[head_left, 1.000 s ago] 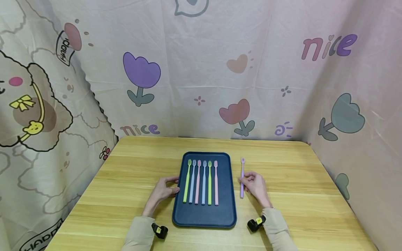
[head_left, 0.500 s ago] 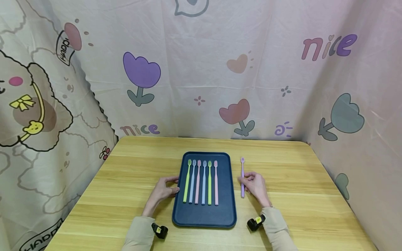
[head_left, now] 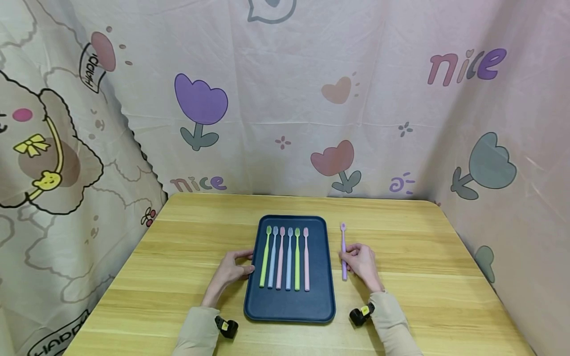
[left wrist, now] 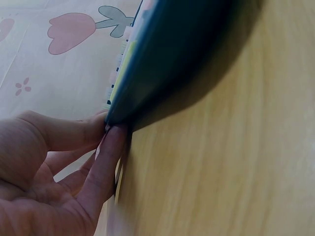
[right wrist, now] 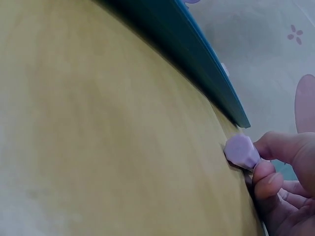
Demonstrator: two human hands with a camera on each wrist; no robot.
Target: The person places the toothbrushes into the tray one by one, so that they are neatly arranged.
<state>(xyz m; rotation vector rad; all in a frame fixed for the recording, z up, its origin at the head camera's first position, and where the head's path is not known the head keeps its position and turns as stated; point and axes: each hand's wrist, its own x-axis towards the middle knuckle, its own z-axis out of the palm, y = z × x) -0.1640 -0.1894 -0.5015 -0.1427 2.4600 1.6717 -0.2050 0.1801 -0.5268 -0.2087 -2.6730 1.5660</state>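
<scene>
A dark blue tray (head_left: pixel 289 306) lies in the middle of the wooden table (head_left: pixel 178 247) and holds several toothbrushes (head_left: pixel 285 257) side by side: green, blue and pink ones. My left hand (head_left: pixel 233 269) pinches the tray's left rim (left wrist: pixel 147 93) between thumb and fingers. To the right of the tray lies a purple toothbrush (head_left: pixel 344 249), its head pointing away from me. My right hand (head_left: pixel 361 262) pinches that brush's handle (right wrist: pixel 241 151) between thumb and fingers, low over the table.
Printed fabric (head_left: pixel 311 99) with tulips and the word "nice" walls in the table at the back and both sides. Bare wood (head_left: pixel 423 247) stretches right of my right hand and left of my left hand. A black wrist camera (head_left: pixel 361 314) sits on each forearm.
The purple toothbrush and my right hand have shifted very slightly away from me. My left hand and the tray have not moved.
</scene>
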